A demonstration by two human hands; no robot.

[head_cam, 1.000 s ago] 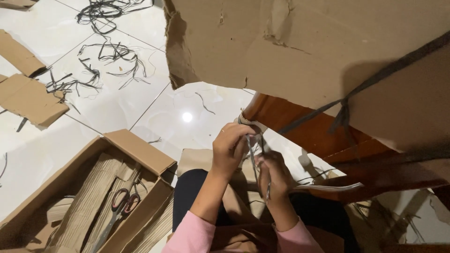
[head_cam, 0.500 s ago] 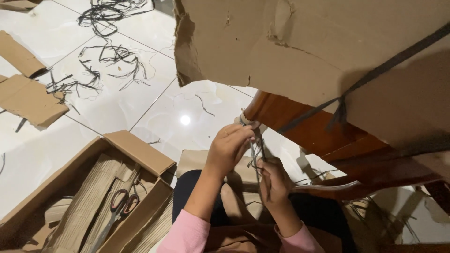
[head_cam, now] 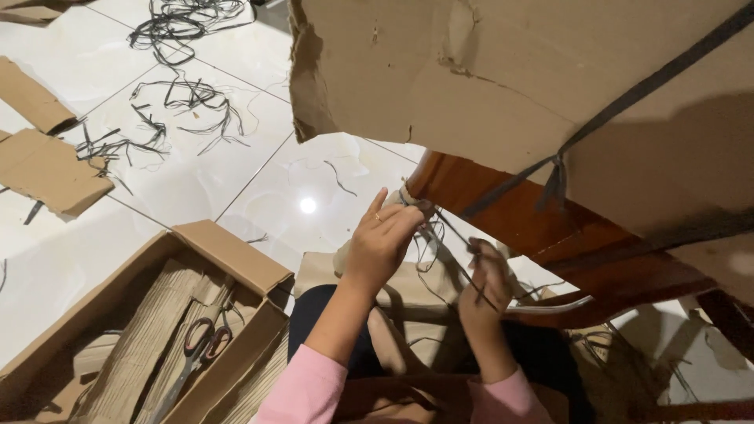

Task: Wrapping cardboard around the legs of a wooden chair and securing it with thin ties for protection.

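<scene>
My left hand (head_cam: 381, 239) pinches a thin dark strap (head_cam: 448, 235) at the end of a reddish-brown wooden furniture leg (head_cam: 503, 212), where paper wrapping is bunched. My right hand (head_cam: 487, 286) grips the same strap lower down, pulling it taut between both hands. A large sheet of brown cardboard (head_cam: 503, 86) covers the furniture above, bound by a dark strap (head_cam: 628, 102). Both sleeves are pink.
An open cardboard box (head_cam: 228, 255) at lower left holds corrugated sheets and red-handled scissors (head_cam: 200, 345). Cut dark strap pieces (head_cam: 188, 102) lie scattered on the white tiled floor. Cardboard scraps (head_cam: 43, 169) lie at far left.
My left hand has stayed at the leg's end while my right hand has shifted slightly right and lower along the strap. The view has drifted a little.
</scene>
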